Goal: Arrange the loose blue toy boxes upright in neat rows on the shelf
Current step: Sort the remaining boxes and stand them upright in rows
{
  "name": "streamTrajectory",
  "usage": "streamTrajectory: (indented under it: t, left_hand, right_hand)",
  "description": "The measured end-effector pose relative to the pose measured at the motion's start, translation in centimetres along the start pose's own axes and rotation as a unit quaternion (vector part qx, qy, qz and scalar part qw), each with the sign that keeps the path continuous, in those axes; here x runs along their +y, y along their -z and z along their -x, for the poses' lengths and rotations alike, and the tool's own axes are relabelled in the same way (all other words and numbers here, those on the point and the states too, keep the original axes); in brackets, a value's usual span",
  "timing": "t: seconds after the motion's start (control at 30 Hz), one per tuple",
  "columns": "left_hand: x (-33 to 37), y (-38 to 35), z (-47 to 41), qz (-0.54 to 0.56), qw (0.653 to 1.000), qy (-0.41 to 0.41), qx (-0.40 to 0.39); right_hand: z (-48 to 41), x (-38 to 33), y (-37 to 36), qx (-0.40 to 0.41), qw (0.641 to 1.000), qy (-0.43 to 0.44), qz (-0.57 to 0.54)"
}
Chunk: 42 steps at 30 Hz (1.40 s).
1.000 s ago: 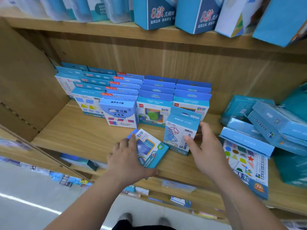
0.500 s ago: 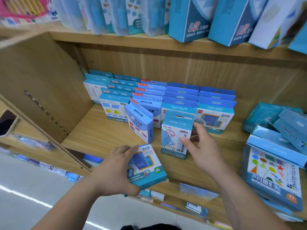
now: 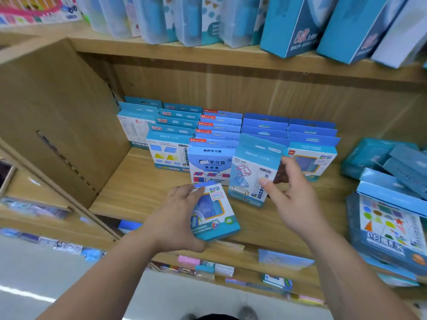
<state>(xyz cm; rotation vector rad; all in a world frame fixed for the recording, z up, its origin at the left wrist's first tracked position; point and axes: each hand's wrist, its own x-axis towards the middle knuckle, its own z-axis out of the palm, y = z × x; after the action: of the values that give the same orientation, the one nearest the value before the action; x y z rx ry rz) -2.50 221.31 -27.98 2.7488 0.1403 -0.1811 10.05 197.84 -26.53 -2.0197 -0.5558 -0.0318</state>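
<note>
Left hand (image 3: pixel 178 218): we log it curled round the left edge of the number box (image 3: pixel 213 213), thumb under the lower corner and fingertips on the top corner.
Number box: blue, printed face up and tilted, over the front edge of the shelf (image 3: pixel 138 188); we cannot tell whether it touches the board.
Right hand (image 3: pixel 294 195): we log it pinching the frame box (image 3: pixel 253 172), thumb on the printed front and fingers behind the right edge.
Frame box: blue, upright, leaning slightly left, its foot on the shelf board, just in front of the standing rows (image 3: pixel 217 132) and just beside the number box.
Standing rows: we count five columns of blue boxes, upright, packed front to back against the back panel, hang tabs uppermost.
Loose pile (image 3: pixel 390 160): blue boxes lying flat and askew at the right end of the same shelf, well apart from the rows.
Shapes box (image 3: pixel 390 225): larger and flat, with coloured shapes on its lid, lying under the near end of the pile.
Upper shelf (image 3: pixel 208 54): tall boxes (image 3: pixel 298 26), blue and clear, leaning in a row.
</note>
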Motion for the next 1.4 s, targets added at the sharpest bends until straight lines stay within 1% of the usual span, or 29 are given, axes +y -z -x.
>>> streamTrajectory:
  t: [0.1, 0.2, 0.3, 0.4, 0.5, 0.57, 0.63, 0.67, 0.7, 0.73, 0.77, 0.8, 0.83, 0.9, 0.93, 1.03, 1.1, 1.17, 1.27, 1.33, 1.4]
  left_hand:
    - [-2.0, 1.0, 1.4, -0.003, 1.000, -0.009, -0.024]
    - [-3.9, 2.4, 3.2, -0.002, 1.000, -0.012, -0.018]
    - [-4.7, 4.1, 4.5, -0.016, 1.000, -0.026, -0.006]
    - [-4.3, 5.8, 5.4, -0.020, 0.998, -0.056, 0.008]
    - [-3.0, 7.2, 6.0, -0.014, 0.995, -0.093, 0.036]
    - [-1.8, 7.6, 5.8, 0.000, 0.991, -0.117, 0.061]
    - [-0.4, 7.6, 5.2, -0.003, 0.986, -0.143, 0.088]
    - [0.3, 7.5, 4.7, -0.010, 0.983, -0.155, 0.101]
    - [1.1, 7.4, 4.2, -0.015, 0.980, -0.165, 0.113]
    - [1.9, 7.4, 3.7, -0.019, 0.977, -0.175, 0.123]
    - [2.9, 7.3, 3.1, -0.023, 0.974, -0.186, 0.130]
    - [3.9, 7.2, 2.5, -0.029, 0.971, -0.198, 0.132]
    - [4.9, 7.0, 1.8, -0.040, 0.968, -0.211, 0.132]
    - [7.0, 6.2, 0.1, -0.070, 0.962, -0.234, 0.127]
    - [8.1, 5.7, -0.8, -0.083, 0.958, -0.243, 0.125]
    - [10.9, 4.1, -3.6, -0.098, 0.944, -0.284, 0.134]
    - [12.1, 3.0, -5.1, -0.082, 0.939, -0.299, 0.151]
    - [12.9, 2.0, -6.3, -0.073, 0.944, -0.271, 0.174]
    - [13.2, 0.7, -7.8, -0.086, 0.955, -0.195, 0.205]
    - [13.5, -0.2, -8.6, -0.103, 0.962, -0.152, 0.200]
    - [13.9, -0.9, -9.2, -0.127, 0.966, -0.119, 0.193]
  right_hand:
    - [-0.3, -0.2, -2.1, -0.042, 0.999, 0.009, 0.009]
    - [-0.7, -0.1, -4.3, -0.053, 0.998, 0.007, 0.036]
    - [-1.2, -0.4, -6.5, -0.030, 0.998, -0.012, 0.059]
    - [-1.7, -1.3, -7.7, 0.001, 0.998, -0.045, 0.050]
    - [-2.1, -1.7, -7.6, -0.003, 0.995, -0.062, 0.074]
    - [-2.3, -1.5, -7.1, -0.006, 0.995, -0.075, 0.065]
    - [-2.3, -1.3, -6.0, 0.003, 0.995, -0.099, 0.022]
    - [-2.1, -1.4, -5.3, 0.020, 0.994, -0.107, -0.010]
    - [-2.0, -1.6, -4.2, 0.043, 0.991, -0.114, -0.061]
    - [-1.8, -1.8, -3.1, 0.059, 0.980, -0.129, -0.140]
    - [-1.7, -2.1, -1.8, 0.055, 0.961, -0.150, -0.226]
    - [-1.5, -2.1, -0.4, 0.027, 0.943, -0.166, -0.288]
    - [-1.3, -2.3, 1.0, -0.015, 0.936, -0.167, -0.310]
    - [-1.0, -2.5, 3.4, -0.088, 0.945, -0.141, -0.282]
    - [-0.9, -2.4, 4.5, -0.105, 0.948, -0.134, -0.270]
    - [-0.7, -1.0, 8.0, -0.104, 0.947, -0.144, -0.267]
    - [-0.7, 0.2, 10.2, -0.074, 0.953, -0.149, -0.254]
    - [-0.9, 1.4, 12.3, -0.039, 0.969, -0.144, -0.197]
    - [-1.9, 3.5, 14.6, -0.016, 0.992, -0.105, -0.071]
    - [-3.0, 4.7, 15.5, -0.014, 0.996, -0.092, 0.011]
    - [-4.1, 5.4, 15.5, -0.030, 0.994, -0.079, 0.064]
